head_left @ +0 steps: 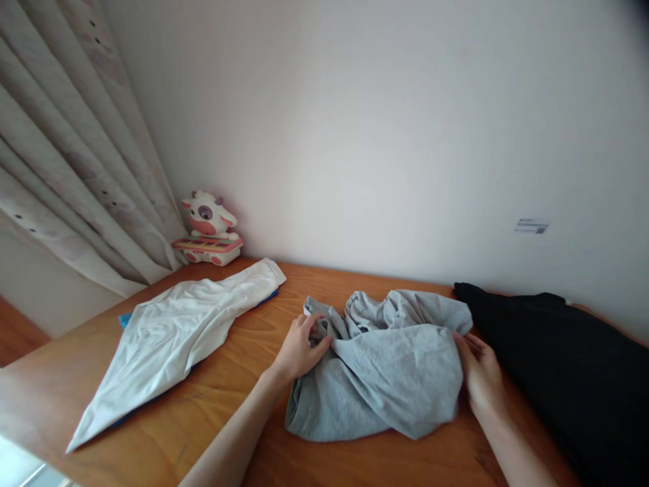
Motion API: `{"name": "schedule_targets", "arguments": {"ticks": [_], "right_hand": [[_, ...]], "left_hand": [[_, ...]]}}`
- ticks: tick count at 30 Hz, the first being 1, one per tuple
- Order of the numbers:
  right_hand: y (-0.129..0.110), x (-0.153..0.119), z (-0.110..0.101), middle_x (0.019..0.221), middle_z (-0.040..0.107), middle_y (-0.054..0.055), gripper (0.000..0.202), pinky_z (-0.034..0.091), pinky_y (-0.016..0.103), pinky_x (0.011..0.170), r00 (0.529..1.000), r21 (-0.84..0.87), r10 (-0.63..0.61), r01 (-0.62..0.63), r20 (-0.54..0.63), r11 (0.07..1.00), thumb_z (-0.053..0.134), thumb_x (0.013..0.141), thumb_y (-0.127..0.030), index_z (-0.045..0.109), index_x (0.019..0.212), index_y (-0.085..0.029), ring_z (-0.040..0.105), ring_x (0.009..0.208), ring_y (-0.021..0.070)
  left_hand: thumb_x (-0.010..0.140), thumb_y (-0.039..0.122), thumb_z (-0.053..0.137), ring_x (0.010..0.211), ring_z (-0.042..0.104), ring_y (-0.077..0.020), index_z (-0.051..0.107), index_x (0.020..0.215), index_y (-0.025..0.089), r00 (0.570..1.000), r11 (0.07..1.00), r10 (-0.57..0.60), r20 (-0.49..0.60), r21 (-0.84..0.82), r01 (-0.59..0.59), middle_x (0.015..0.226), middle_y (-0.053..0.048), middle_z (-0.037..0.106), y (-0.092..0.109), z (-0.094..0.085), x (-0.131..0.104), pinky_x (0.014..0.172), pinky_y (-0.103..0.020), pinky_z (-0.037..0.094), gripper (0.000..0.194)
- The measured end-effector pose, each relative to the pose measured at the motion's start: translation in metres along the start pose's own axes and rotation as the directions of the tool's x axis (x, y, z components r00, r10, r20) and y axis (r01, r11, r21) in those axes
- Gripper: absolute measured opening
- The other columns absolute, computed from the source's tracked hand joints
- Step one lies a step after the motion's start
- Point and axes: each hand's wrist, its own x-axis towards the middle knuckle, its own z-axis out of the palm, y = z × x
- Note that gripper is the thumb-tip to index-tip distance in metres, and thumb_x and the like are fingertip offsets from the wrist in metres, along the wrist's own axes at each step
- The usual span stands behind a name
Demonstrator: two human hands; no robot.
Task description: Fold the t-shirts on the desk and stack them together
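- The wall point(355, 135), pale and plain, rises behind everything.
- The worktop point(218, 389) is orange-brown wood with visible grain and meets the wall at the back.
- The curtain point(65, 128), pale with faint printed shapes and small dark dots, hangs in folds at the far left, its lower edge reaching the back left of the worktop.
- The black cloth point(572, 365) lies on the right of the worktop, running out of view, with a small pale patch at its back edge.
- The gray cloth point(405, 368) sits on the worktop between the white and black ones, bunched and creased, its back part heaped in loose folds.
- The white cloth point(187, 325) lies wrinkled on the left, narrowing to a point at the near end; bits of blue show from under its edges.
- The hands are apart, one at each side of the gray cloth: the left hand point(301, 346) grips its left side between thumb and fingers, the right hand point(479, 370) holds its right edge.
- The cow toy point(209, 226), with a pink-edged keyboard, stands in the back left corner by the curtain.
- The label point(531, 226) is stuck on the wall above the black cloth.
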Motion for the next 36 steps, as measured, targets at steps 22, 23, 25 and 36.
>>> {"name": "schedule_targets", "arguments": {"ticks": [22,23,25,36], "right_hand": [[0.010,-0.020,0.006,0.114,0.068,0.019,0.042,0.053,0.052,0.093,0.810,-0.380,-0.575,0.572,0.117,0.727,0.050,0.088,-0.048,0.064,0.115,-0.018,0.067,0.101,0.0327],[0.008,-0.019,0.003,0.111,0.067,0.019,0.048,0.054,0.051,0.090,0.838,-0.404,-0.540,0.522,0.078,0.751,0.052,0.087,-0.054,0.063,0.116,-0.017,0.068,0.095,0.0320],[0.001,-0.021,0.000,0.105,0.069,0.016,0.059,0.055,0.047,0.083,0.912,-0.407,-0.409,0.390,0.044,0.826,0.054,0.083,-0.066,0.062,0.116,-0.018,0.068,0.085,0.0296],[0.008,-0.064,0.033,0.121,0.069,0.018,0.069,0.051,0.051,0.094,0.917,-0.393,-0.283,0.378,0.280,0.838,0.064,0.072,-0.060,0.056,0.126,-0.018,0.067,0.111,0.0358]], "left_hand": [[0.097,0.054,0.053,0.075,0.064,-0.0186,0.066,0.105,0.020,0.973,0.909,0.069,0.221,-0.416,0.030,0.083,-0.003,0.069,0.039,0.001,-0.007,0.072,-0.030,0.051,0.037],[0.096,0.053,0.055,0.081,0.065,-0.0203,0.066,0.103,0.020,0.993,0.927,0.027,0.117,-0.376,0.019,0.089,-0.005,0.071,0.035,0.002,-0.005,0.077,-0.033,0.052,0.036],[0.090,0.051,0.063,0.096,0.066,-0.0244,0.067,0.110,0.020,0.999,0.959,-0.029,-0.024,-0.282,0.021,0.109,-0.009,0.071,0.027,0.007,-0.002,0.087,-0.037,0.052,0.036],[0.085,0.046,0.072,0.097,0.070,-0.0264,0.064,0.126,0.023,0.954,0.995,0.036,0.296,-0.104,-0.005,0.104,-0.007,0.073,0.050,0.025,-0.018,0.089,-0.036,0.052,0.048]]}}
